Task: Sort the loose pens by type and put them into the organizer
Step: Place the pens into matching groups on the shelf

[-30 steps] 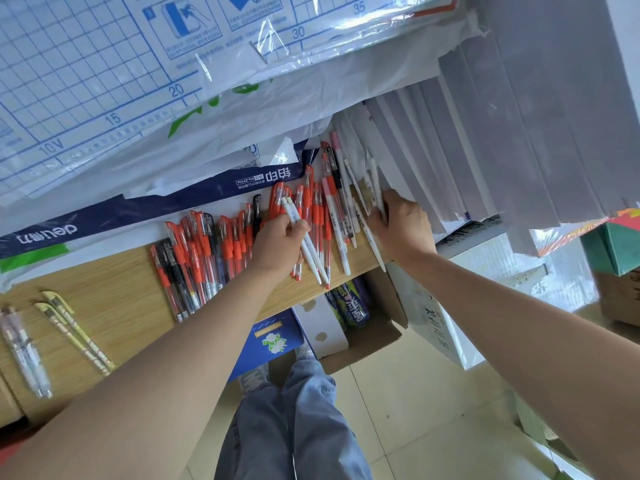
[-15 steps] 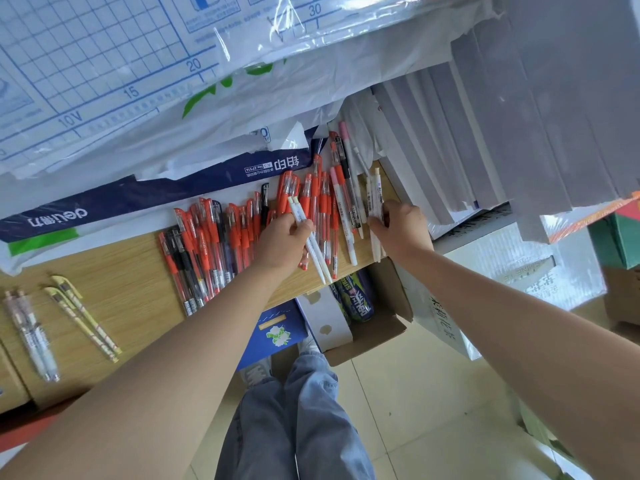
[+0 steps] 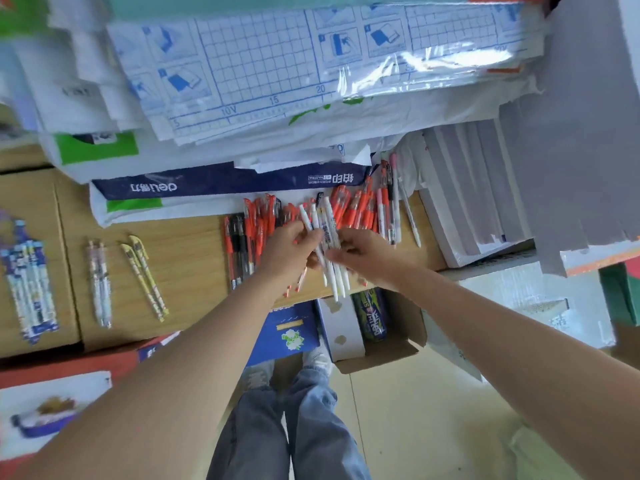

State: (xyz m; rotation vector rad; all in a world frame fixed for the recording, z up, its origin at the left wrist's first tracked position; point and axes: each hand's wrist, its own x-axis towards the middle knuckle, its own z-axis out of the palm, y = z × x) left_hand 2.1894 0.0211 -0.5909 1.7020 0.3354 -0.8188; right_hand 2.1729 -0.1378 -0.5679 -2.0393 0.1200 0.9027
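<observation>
Mostly unsorted pile: orange pens (image 3: 356, 206), with a few black ones mixed in, lie heaped at the back of the wooden surface (image 3: 194, 244).
White pens: a bundle of white pens (image 3: 327, 230) is held just above that heap, near the front edge.
Left hand: the left hand (image 3: 289, 245) has its fingers curled round the bundle's upper half.
Right hand: the right hand (image 3: 367, 254) meets it, fingers closed on the same bundle lower down.
Sorted groups: well to the left lie yellow pens (image 3: 145, 275), clear pens (image 3: 98, 282) and, farthest left, blue patterned pens (image 3: 31, 289), each group apart.
Stragglers: pale pink-tipped pens (image 3: 393, 202) rest at the heap's right end.
Organizer: I cannot tell which object it is.
Progress: sorting looks partly done. The white pens are being gathered, the orange heap remains, and nothing appears filed yet.
</observation>
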